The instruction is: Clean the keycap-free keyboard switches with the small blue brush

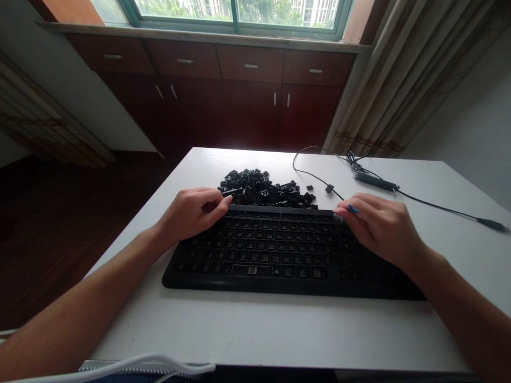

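Observation:
A black keyboard (279, 252) with its keycaps removed lies on the white table (247, 330). Behind it sits a pile of loose black keycaps (265, 189). My left hand (191, 213) rests at the keyboard's far left corner, fingers curled, pinching a long black keycap (233, 192) at the edge of the pile. My right hand (379, 226) lies over the keyboard's right part, fingers bent, with a small blue object (352, 209) at the fingertips; I cannot make out what it is.
The keyboard's black cable (375, 182) runs across the back right of the table. Two stray keycaps (329, 188) lie beside the pile. Dark wooden cabinets (247, 96) stand under a window beyond. A white cord (131, 367) crosses the near edge.

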`<state>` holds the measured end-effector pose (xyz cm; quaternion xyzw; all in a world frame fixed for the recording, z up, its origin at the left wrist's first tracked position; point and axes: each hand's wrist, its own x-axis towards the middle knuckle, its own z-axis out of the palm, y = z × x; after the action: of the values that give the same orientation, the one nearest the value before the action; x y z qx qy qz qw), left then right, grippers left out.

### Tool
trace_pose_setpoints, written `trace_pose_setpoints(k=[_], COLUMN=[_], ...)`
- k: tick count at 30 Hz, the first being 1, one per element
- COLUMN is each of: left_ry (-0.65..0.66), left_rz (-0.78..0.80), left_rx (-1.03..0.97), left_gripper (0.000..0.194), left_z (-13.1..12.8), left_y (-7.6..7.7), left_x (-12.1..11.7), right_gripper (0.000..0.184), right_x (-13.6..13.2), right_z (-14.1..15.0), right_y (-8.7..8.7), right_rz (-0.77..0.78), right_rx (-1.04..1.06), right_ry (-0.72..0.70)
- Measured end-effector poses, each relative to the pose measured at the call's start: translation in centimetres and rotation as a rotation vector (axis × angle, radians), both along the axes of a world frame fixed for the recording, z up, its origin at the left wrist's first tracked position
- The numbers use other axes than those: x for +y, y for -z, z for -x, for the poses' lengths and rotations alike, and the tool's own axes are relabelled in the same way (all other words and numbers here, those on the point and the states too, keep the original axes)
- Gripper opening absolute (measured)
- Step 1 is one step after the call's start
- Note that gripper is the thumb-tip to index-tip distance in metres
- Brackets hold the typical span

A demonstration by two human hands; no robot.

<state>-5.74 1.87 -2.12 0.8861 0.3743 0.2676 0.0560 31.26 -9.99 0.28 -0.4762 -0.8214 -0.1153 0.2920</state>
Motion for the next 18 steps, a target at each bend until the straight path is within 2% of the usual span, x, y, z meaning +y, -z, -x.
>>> trace_pose_setpoints(k=[2, 4, 9, 12, 14, 15, 18], left_ry=[0.000, 0.002, 0.005, 0.010, 0.010, 0.011, 0.014], left_rz=[0.000, 0.002, -0.001, 0.009, 0.010, 0.009, 0.006], left_rx=[-0.002, -0.001, 0.000, 0.006, 0.007, 0.007, 0.004], left_gripper=[0.044, 0.044, 0.046, 0.045, 0.045, 0.045, 0.046], left_z=[0.0, -0.1, -0.1, 0.0, 0.0, 0.0, 0.0], left_y=[0.0, 0.0, -0.1, -0.1, -0.2, -0.2, -0.3], left_x=[0.0, 0.0, 0.1, 0.0, 0.0, -0.1, -0.1], right_gripper=[0.003, 0.006, 0.013, 0.019, 0.020, 0.018, 0.009], right_x=[-0.1, -0.3, -0.8, -1.0, -0.9, -0.8, -0.3], right_z=[0.1, 0.3, 1.5, 2.1, 2.0, 1.8, 1.1], right_y=[0.0, 0.1, 0.5, 0.6, 0.6, 0.6, 0.6], right_rz=[-0.043, -0.013, 0.213, 0.380, 0.467, 0.454, 0.195], right_rx=[-0.017, 0.071, 0.496, 0.706, 0.673, 0.597, 0.305], right_ry=[-0.028, -0.056, -0.052, -0.111, -0.162, -0.169, -0.099])
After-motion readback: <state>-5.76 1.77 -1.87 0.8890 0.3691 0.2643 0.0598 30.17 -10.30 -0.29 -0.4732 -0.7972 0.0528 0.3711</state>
